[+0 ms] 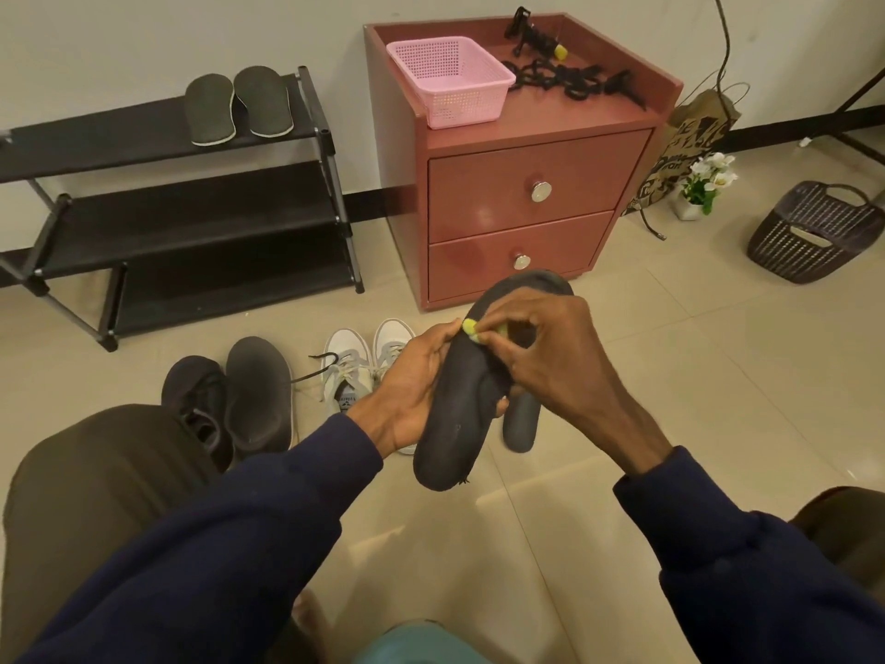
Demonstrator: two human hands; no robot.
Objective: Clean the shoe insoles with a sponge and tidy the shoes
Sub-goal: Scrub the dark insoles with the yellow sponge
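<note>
- Fingers (515, 330) of the right hand (550, 361) are pinching the yellow sponge (470, 326) against the insole (457, 424).
- Left hand (412, 390) is gripping the insole mid-length; it is looking light, bendy.

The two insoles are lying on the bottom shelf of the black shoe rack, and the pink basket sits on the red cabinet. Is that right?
Not quite. The two insoles lie on the top shelf of the black shoe rack, not the bottom one, as the head view shows. The pink basket does sit on the red cabinet.
</note>
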